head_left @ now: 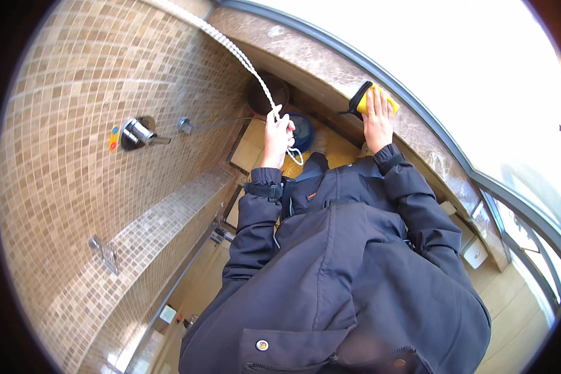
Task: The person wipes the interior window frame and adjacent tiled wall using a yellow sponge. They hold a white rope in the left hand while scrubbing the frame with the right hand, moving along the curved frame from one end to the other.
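Observation:
My left hand grips a white twisted cord that runs up towards the upper left, its looped end hanging just below the fingers. Flat on the marble window sill lies a yellow cloth with a black part, pressed under my right hand. The fingers of that hand are stretched out over the cloth. The window frame runs along the sill's outer side.
On the mosaic-tiled wall at left are a chrome shower mixer, a hose outlet and a metal soap dish. A dark round bin and a blue round basin stand on the floor below the sill.

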`<state>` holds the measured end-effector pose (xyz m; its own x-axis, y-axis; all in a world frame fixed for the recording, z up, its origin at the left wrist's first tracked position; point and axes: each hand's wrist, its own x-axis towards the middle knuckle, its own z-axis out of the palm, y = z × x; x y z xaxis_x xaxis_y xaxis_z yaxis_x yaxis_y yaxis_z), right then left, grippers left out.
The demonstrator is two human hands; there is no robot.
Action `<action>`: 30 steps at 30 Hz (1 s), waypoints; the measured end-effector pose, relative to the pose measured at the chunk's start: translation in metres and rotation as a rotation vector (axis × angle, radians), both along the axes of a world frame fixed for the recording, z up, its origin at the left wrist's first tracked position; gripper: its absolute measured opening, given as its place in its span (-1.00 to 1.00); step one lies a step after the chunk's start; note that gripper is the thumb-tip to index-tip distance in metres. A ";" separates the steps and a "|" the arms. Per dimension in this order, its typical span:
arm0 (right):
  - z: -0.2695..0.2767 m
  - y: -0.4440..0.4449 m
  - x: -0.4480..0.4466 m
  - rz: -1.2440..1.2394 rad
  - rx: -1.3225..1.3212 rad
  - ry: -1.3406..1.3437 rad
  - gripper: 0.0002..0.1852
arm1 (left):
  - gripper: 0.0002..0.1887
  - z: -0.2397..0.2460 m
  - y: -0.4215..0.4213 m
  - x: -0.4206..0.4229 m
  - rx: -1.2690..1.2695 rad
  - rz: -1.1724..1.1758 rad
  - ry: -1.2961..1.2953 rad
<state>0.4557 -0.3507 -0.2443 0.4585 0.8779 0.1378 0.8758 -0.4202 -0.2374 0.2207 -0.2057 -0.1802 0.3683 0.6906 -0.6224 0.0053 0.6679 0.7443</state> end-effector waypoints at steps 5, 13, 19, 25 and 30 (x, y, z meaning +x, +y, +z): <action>-0.011 0.079 -0.015 0.139 0.057 -0.011 -0.20 | -0.56 0.001 -0.010 -0.039 0.148 -0.011 0.165; -0.013 0.118 -0.024 0.208 0.105 0.086 -0.22 | -0.70 -0.014 -0.007 -0.043 0.360 -0.089 0.433; 0.009 0.024 0.005 0.128 -0.009 0.083 -0.21 | -0.52 -0.030 0.001 -0.008 0.158 -0.005 0.103; 0.017 -0.009 0.012 0.047 -0.077 0.055 -0.16 | -0.69 -0.015 -0.005 0.006 0.080 -0.004 -0.048; -0.003 0.084 -0.009 0.146 0.069 0.122 -0.22 | -0.65 0.002 -0.021 -0.004 0.032 -0.151 -0.059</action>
<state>0.4469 -0.2666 -0.2470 0.3436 0.9269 0.1510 0.8894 -0.2695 -0.3692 0.2163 -0.2271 -0.1780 0.5049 0.6439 -0.5749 0.0592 0.6386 0.7673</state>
